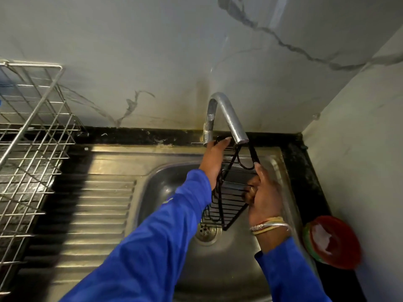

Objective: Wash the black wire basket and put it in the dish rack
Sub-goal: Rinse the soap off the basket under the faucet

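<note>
Two arms in bright blue sleeves (139, 256) reach up from the near edge over the shiny steel sink (165, 188). The sink's round drain (206, 232) sits at the bottom of the bowl, just under the arms.

The right hand (265, 198) wears thin silver and gold bangles (270, 227) at the wrist. Its fingers (253, 188) are curled shut around the wires on the right side of the black wire basket (229, 192). The basket is up in the air over the sink bowl, tilted, with one corner pointing down at the drain. Its looped top end sits right under the tap's mouth.

The left hand (214, 160) reaches farther, up the left side of the basket. Its fingers are stretched out close together, and the tips touch the small lever at the bottom of the bent silver tap (226, 114) at the sink's back edge.

A round red dish with white stuff in it (331, 241) sits on the dark counter by the sink's right edge. A silver wire dish rack (32, 149) stands on the counter past the sink's left edge. A grey marble wall (152, 51) stands behind it all.
</note>
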Action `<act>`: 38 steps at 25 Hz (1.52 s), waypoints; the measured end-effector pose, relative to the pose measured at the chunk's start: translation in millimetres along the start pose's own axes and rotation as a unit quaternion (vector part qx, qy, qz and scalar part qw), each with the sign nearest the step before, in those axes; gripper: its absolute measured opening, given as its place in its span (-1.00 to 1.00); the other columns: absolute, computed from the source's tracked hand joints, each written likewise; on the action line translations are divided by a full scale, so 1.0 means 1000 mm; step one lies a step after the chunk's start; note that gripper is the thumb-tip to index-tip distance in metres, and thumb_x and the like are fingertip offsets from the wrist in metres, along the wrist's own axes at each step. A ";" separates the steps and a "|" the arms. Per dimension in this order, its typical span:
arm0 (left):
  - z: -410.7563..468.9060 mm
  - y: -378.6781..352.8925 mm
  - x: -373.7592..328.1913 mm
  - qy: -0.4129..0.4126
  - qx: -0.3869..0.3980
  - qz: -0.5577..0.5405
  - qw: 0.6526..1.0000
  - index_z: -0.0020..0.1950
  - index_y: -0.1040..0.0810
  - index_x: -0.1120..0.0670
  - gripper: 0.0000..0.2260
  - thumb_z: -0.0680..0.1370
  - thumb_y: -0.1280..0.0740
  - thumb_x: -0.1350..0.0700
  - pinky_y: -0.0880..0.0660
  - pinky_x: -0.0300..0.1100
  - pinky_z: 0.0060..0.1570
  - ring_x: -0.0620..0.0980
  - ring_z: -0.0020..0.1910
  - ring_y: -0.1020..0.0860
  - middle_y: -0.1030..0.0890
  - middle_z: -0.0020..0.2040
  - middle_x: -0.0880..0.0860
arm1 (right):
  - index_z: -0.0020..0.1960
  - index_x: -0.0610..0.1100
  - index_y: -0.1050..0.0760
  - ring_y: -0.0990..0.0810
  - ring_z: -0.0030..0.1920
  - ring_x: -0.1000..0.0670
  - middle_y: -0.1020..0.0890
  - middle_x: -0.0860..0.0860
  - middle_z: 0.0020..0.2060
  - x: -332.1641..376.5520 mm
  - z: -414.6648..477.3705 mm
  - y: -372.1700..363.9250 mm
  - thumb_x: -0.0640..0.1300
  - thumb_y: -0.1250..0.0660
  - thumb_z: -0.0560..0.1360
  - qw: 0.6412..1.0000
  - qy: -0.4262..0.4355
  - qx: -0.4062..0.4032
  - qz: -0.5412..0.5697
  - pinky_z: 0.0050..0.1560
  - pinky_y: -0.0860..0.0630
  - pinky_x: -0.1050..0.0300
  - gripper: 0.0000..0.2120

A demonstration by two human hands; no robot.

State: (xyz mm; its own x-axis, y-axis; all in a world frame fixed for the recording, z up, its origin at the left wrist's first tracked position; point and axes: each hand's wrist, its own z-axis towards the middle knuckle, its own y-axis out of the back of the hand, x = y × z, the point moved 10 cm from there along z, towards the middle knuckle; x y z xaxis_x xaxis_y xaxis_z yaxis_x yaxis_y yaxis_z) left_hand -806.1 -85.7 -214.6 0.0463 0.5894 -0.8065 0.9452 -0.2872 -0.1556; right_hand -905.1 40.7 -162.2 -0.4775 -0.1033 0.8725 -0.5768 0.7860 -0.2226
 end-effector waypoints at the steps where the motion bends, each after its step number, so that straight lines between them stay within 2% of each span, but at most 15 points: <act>1: -0.007 0.000 -0.007 -0.024 -0.029 0.028 0.999 0.60 -0.24 0.01 -0.20 0.43 -0.34 -0.26 -0.36 0.18 0.45 0.18 0.42 -0.44 -0.44 0.48 0.17 | -0.34 -0.03 -0.46 -0.29 -0.61 0.14 -0.35 0.11 -0.62 0.000 0.001 0.002 -0.05 -0.31 0.55 1.000 -0.002 -0.007 0.005 -0.60 -0.21 0.29 -0.72; 5: -0.024 -0.028 -0.014 -0.148 -0.032 0.178 0.972 0.58 -0.20 0.02 -0.34 0.48 -0.17 -0.08 -0.30 0.17 0.50 0.17 0.52 -0.31 -0.32 0.54 0.16 | -0.37 -0.03 -0.43 -0.23 -0.58 0.09 -0.30 0.09 -0.57 -0.008 0.004 0.006 -0.03 -0.28 0.55 1.000 -0.019 0.004 0.018 -0.56 -0.16 0.24 -0.68; 10: 0.000 -0.002 -0.031 -0.076 0.011 0.187 0.979 0.45 -0.41 0.12 -0.38 0.48 -0.49 -0.08 -0.53 0.06 0.29 0.11 0.27 -0.56 -0.57 0.33 0.14 | -0.44 -0.02 -0.40 -0.35 -0.60 0.18 -0.39 0.11 -0.61 -0.011 -0.012 -0.015 -0.02 -0.16 0.62 0.989 -0.012 0.121 -0.078 -0.54 -0.29 0.30 -0.55; 13: -0.005 0.005 -0.037 -0.081 -0.015 0.248 0.965 0.32 -0.50 0.05 -0.49 0.45 -0.50 -0.13 -0.57 -0.06 0.12 0.04 0.12 -0.59 -0.61 0.17 0.06 | -0.49 -0.08 -0.35 -0.34 -0.53 0.05 -0.37 0.02 -0.57 -0.021 -0.014 -0.020 0.07 -0.16 0.59 0.982 -0.035 0.168 -0.075 -0.41 -0.32 0.13 -0.50; 16: -0.015 0.008 -0.053 -0.147 -0.069 0.356 0.920 0.23 -0.51 -0.06 -0.56 0.43 -0.38 -0.23 -0.42 0.10 0.31 0.14 0.23 -0.52 -0.56 0.23 0.05 | -0.15 -0.04 -0.63 -0.60 -0.28 -0.13 -0.62 -0.13 -0.32 -0.022 -0.010 -0.023 0.16 -0.17 0.57 0.968 -0.062 0.209 -0.126 -0.16 -0.50 -0.07 -0.63; 19: -0.029 -0.004 -0.058 -0.174 -0.045 0.432 0.884 0.30 -0.46 -0.06 -0.62 0.53 -0.35 -0.13 -0.23 0.17 0.42 0.18 0.37 -0.39 -0.45 0.34 0.06 | 0.12 -0.18 -0.55 -0.64 -0.27 -0.16 -0.65 -0.18 -0.24 -0.021 -0.002 -0.028 0.09 -0.18 0.60 0.956 -0.109 0.224 -0.157 -0.21 -0.59 -0.07 -0.63; 22: -0.047 -0.024 -0.057 -0.185 -0.038 0.488 0.852 0.40 -0.39 -0.07 -0.56 0.55 -0.28 -0.14 -0.25 0.34 0.40 0.25 0.48 -0.25 -0.35 0.43 0.05 | 0.03 -0.19 -0.55 -0.58 -0.42 -0.11 -0.62 -0.16 -0.34 -0.010 0.015 -0.024 0.09 -0.13 0.63 0.969 -0.058 0.140 -0.195 -0.41 -0.47 0.10 -0.62; 25: -0.063 -0.029 -0.056 -0.172 -0.079 0.535 0.823 0.49 -0.36 0.00 -0.60 0.68 -0.16 -0.07 -0.20 0.40 0.42 0.31 0.53 -0.12 -0.18 0.53 0.15 | -0.17 -0.12 -0.56 -0.59 -0.37 -0.09 -0.62 -0.11 -0.37 0.012 0.024 -0.023 0.02 -0.15 0.63 0.956 0.062 0.084 -0.276 -0.29 -0.49 0.05 -0.66; 28: -0.070 -0.036 -0.070 -0.203 -0.124 0.666 0.707 0.40 -0.46 0.06 -0.64 0.69 -0.09 -0.05 -0.17 0.34 0.40 0.27 0.37 -0.42 -0.50 0.33 0.13 | -0.21 -0.10 -0.59 -0.62 -0.35 -0.09 -0.64 -0.09 -0.39 0.008 0.023 -0.024 -0.04 -0.20 0.59 0.952 0.051 0.092 -0.288 -0.29 -0.59 -0.01 -0.70; 30: -0.066 -0.042 -0.077 -0.205 -0.108 0.699 0.676 0.32 -0.52 0.10 -0.67 0.70 -0.08 0.01 -0.31 0.18 0.33 0.20 0.22 -0.56 -0.63 0.17 0.09 | -0.23 -0.13 -0.57 -0.58 -0.37 -0.13 -0.61 -0.10 -0.43 0.002 0.023 -0.023 -0.10 -0.20 0.55 0.946 0.036 0.091 -0.308 -0.28 -0.58 -0.11 -0.74; 31: -0.066 -0.046 -0.075 -0.209 -0.096 0.705 0.671 0.32 -0.53 0.10 -0.66 0.70 -0.07 0.01 -0.35 0.14 0.31 0.18 0.23 -0.55 -0.63 0.19 0.10 | -0.24 -0.14 -0.57 -0.57 -0.37 -0.13 -0.60 -0.11 -0.43 0.002 0.022 -0.020 -0.13 -0.20 0.55 0.949 0.037 0.080 -0.303 -0.26 -0.56 -0.11 -0.74; 33: -0.076 -0.056 -0.066 -0.247 -0.075 0.689 0.677 0.39 -0.48 0.09 -0.62 0.70 -0.05 -0.03 -0.31 0.17 0.39 0.17 0.39 -0.41 -0.53 0.36 0.10 | -0.24 -0.13 -0.61 -0.57 -0.30 -0.13 -0.64 -0.19 -0.33 0.008 0.023 -0.012 -0.12 -0.20 0.56 0.958 0.048 0.058 -0.276 -0.14 -0.57 -0.05 -0.72; 35: -0.087 -0.056 -0.054 -0.297 -0.065 0.629 0.716 0.47 -0.42 0.07 -0.54 0.68 0.00 -0.09 -0.21 0.18 0.49 0.14 0.53 -0.24 -0.41 0.48 0.07 | -0.10 -0.16 -0.64 -0.55 -0.16 -0.08 -0.67 -0.24 -0.10 0.013 0.025 -0.010 -0.14 -0.19 0.60 0.958 0.066 0.069 -0.270 -0.03 -0.53 0.24 -0.73; 36: -0.089 -0.050 -0.054 -0.321 -0.067 0.586 0.741 0.49 -0.41 0.07 -0.52 0.67 0.01 -0.11 -0.21 0.15 0.51 0.13 0.56 -0.22 -0.39 0.50 0.06 | -0.08 -0.15 -0.65 -0.57 -0.13 -0.08 -0.67 -0.23 -0.07 0.017 0.024 -0.009 -0.13 -0.18 0.61 0.960 0.071 0.068 -0.264 -0.02 -0.52 0.25 -0.72; 38: -0.079 -0.026 -0.064 -0.315 -0.063 0.454 0.831 0.44 -0.44 0.09 -0.59 0.69 -0.08 -0.08 -0.33 -0.01 0.43 0.09 0.49 -0.35 -0.45 0.42 0.08 | -0.15 -0.04 -0.65 -0.65 -0.18 -0.14 -0.70 -0.08 -0.23 0.016 0.021 -0.011 0.01 -0.19 0.61 0.960 0.070 0.080 -0.261 -0.07 -0.59 0.00 -0.69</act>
State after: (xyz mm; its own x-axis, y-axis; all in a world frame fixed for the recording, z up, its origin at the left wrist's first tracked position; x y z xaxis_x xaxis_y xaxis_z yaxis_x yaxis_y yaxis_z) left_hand -808.0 -56.4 -114.5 0.6167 -0.3514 -0.7044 0.6420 -0.2934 0.7084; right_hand -920.7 17.7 -154.6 -0.0092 -0.3659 0.9306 -0.8125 0.5453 0.2063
